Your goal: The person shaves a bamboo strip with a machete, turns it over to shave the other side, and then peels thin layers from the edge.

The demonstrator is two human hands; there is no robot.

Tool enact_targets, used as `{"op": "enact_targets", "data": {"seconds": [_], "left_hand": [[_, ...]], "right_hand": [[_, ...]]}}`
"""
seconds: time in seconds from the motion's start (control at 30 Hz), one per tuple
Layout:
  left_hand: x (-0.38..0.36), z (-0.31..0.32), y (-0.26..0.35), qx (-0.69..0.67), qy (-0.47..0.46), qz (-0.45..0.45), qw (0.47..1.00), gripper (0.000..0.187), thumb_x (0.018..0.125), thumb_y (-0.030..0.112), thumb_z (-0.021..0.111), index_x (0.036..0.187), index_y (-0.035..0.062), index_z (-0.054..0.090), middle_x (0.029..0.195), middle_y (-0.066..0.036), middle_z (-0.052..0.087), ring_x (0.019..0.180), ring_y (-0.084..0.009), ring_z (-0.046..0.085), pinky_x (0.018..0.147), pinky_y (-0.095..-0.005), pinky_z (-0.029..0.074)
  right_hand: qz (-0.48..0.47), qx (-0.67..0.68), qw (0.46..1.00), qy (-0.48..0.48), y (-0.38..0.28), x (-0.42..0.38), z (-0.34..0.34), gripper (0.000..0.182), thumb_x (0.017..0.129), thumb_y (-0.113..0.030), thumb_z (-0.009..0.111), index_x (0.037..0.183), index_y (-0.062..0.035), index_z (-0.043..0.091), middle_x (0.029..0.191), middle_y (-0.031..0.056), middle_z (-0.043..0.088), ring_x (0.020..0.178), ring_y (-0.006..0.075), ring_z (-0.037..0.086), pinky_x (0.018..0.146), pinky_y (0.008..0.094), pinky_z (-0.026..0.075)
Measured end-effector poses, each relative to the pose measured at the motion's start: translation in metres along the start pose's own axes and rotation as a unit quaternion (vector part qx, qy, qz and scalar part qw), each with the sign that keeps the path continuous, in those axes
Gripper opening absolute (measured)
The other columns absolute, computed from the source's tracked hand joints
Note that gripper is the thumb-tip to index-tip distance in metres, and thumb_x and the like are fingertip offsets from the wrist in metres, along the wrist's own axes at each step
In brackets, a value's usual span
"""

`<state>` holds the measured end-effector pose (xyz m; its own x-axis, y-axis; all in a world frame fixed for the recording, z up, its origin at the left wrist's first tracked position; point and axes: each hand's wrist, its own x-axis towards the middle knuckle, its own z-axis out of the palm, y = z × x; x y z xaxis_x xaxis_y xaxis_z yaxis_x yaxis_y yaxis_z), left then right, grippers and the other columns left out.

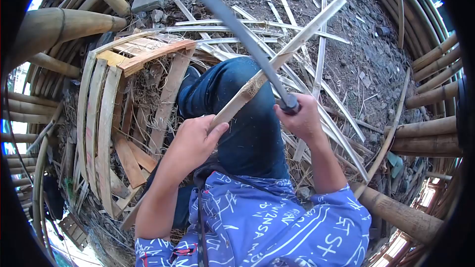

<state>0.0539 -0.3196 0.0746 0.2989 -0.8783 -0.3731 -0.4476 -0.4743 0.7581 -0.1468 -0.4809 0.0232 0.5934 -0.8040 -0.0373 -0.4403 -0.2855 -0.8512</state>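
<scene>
While the left hand [195, 138] is closed around the near end of a long bamboo strip [237, 105], with the thumb along its upper face, the right hand [303, 118] is wrapped around the dark handle [291, 104] of a long blade [232, 24]. The strip slants over the knee [232, 76] towards the far right, and the blade crosses it from near right to far left; whether the edge touches the strip cannot be told.

As for progress, the strip is already split to a narrow length, and its faces look pale. A brownish, rough patch remains at a joint, just on the near side of the blade, so I judge this piece to be part-worked rather than finished. Many pale strips [321, 52] lie criss-crossed on the ground [368, 20] beyond the knee and to the right; which of them are finished is unclear. To the left stands a slatted frame [105, 133] with its curved side slats and a reddish-brown board [158, 57] in place. Fibrous shavings lie in and around it.

The only writing is on the blue shirt [297, 222]: white letters, seen at odd angles, with pieces like "2NSA" and "ST.S", the rest too broken by folds to read. No brand shows on the blade.
</scene>
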Motion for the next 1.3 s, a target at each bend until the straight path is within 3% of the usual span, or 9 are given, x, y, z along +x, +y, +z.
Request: {"op": "enact_targets", "data": {"seconds": [0.07, 0.17, 0.3, 0.5, 0.9, 1.03, 1.13, 1.23, 1.3], "left_hand": [[-0.004, 0.002, 0.003, 0.019, 0.009, -0.006, 1.000, 0.029, 0.093, 0.025, 0.060, 0.091, -0.0029, 0.064, 0.059, -0.007, 0.053, 0.056, -0.0118, 0.051, 0.054, -0.0305, 0.041], [-0.011, 0.009, 0.003, 0.057, 0.038, 0.005, 0.998, 0.032, 0.091, 0.029, 0.061, 0.093, -0.0028, 0.065, 0.063, -0.015, 0.058, 0.060, -0.0233, 0.059, 0.059, -0.0363, 0.044], [-0.015, 0.014, 0.003, 0.145, 0.075, 0.022, 0.986, 0.038, 0.088, 0.033, 0.065, 0.094, -0.0036, 0.065, 0.078, -0.026, 0.063, 0.077, -0.0423, 0.062, 0.068, -0.0458, 0.047], [-0.023, 0.014, 0.001, 0.142, 0.092, 0.010, 0.985, 0.038, 0.088, 0.033, 0.064, 0.091, -0.0051, 0.063, 0.078, -0.027, 0.063, 0.077, -0.0430, 0.062, 0.069, -0.0472, 0.047], [-0.035, 0.009, 0.000, 0.178, 0.095, 0.035, 0.979, 0.038, 0.091, 0.034, 0.061, 0.076, -0.0007, 0.056, 0.067, -0.022, 0.061, 0.066, -0.0400, 0.064, 0.060, -0.0463, 0.051], [-0.039, 0.008, -0.007, 0.167, 0.121, 0.058, 0.977, 0.039, 0.091, 0.034, 0.061, 0.076, -0.0013, 0.055, 0.067, -0.023, 0.061, 0.066, -0.0410, 0.063, 0.060, -0.0476, 0.050], [-0.040, 0.006, -0.006, 0.149, 0.100, 0.034, 0.983, 0.039, 0.091, 0.033, 0.061, 0.076, -0.0020, 0.054, 0.069, -0.024, 0.061, 0.068, -0.0419, 0.062, 0.061, -0.0484, 0.049], [-0.037, 0.009, -0.004, 0.137, 0.096, 0.029, 0.985, 0.040, 0.091, 0.033, 0.061, 0.077, -0.0028, 0.054, 0.070, -0.025, 0.061, 0.069, -0.0429, 0.062, 0.062, -0.0488, 0.048], [-0.037, 0.009, -0.004, 0.129, 0.096, 0.016, 0.987, 0.040, 0.091, 0.034, 0.062, 0.078, -0.0038, 0.055, 0.069, -0.025, 0.060, 0.070, -0.0435, 0.061, 0.062, -0.0493, 0.047]], "right_hand": [[-0.042, -0.018, 0.999, 0.007, 0.002, 0.005, 0.010, 0.018, 0.067, -0.011, 0.072, 0.072, 0.0029, 0.061, 0.058, 0.0152, 0.059, 0.052, 0.0269, 0.060, 0.053, 0.0345, 0.046], [-0.027, -0.064, 0.997, 0.023, -0.009, 0.011, 0.013, 0.019, 0.066, -0.013, 0.070, 0.070, 0.0040, 0.061, 0.061, 0.0209, 0.060, 0.058, 0.0349, 0.062, 0.056, 0.0384, 0.047], [0.009, -0.076, 0.995, 0.058, 0.001, 0.025, 0.016, 0.020, 0.067, -0.015, 0.068, 0.069, 0.0039, 0.060, 0.059, 0.0205, 0.059, 0.056, 0.0366, 0.060, 0.056, 0.0402, 0.047], [-0.036, -0.223, 0.967, 0.119, 0.030, 0.046, 0.012, 0.016, 0.069, -0.017, 0.065, 0.066, -0.0019, 0.062, 0.065, 0.0222, 0.062, 0.067, 0.0400, 0.064, 0.065, 0.0462, 0.052], [-0.047, -0.298, 0.943, 0.140, 0.086, 0.030, -0.019, 0.013, 0.069, -0.018, 0.067, 0.065, -0.0051, 0.063, 0.062, 0.0184, 0.063, 0.060, 0.0361, 0.064, 0.059, 0.0429, 0.052], [0.102, -0.274, 0.935, 0.202, 0.142, 0.006, -0.060, 0.019, 0.070, -0.020, 0.065, 0.067, -0.0010, 0.064, 0.061, 0.0189, 0.063, 0.063, 0.0338, 0.066, 0.061, 0.0421, 0.051], [0.167, -0.239, 0.917, 0.271, 0.168, -0.014, -0.091, 0.024, 0.072, -0.019, 0.065, 0.068, 0.0049, 0.063, 0.056, 0.0141, 0.062, 0.054, 0.0237, 0.063, 0.057, 0.0375, 0.047], [0.142, -0.188, 0.927, 0.292, 0.164, -0.023, -0.091, 0.023, 0.075, -0.016, 0.067, 0.060, -0.0005, 0.058, 0.050, 0.0037, 0.057, 0.043, 0.0137, 0.053, 0.046, 0.0311, 0.041], [0.165, -0.080, 0.945, 0.271, 0.133, -0.023, -0.073, 0.021, 0.074, -0.018, 0.067, 0.063, -0.0022, 0.058, 0.055, 0.0040, 0.058, 0.048, 0.0132, 0.051, 0.050, 0.0320, 0.041]]}}
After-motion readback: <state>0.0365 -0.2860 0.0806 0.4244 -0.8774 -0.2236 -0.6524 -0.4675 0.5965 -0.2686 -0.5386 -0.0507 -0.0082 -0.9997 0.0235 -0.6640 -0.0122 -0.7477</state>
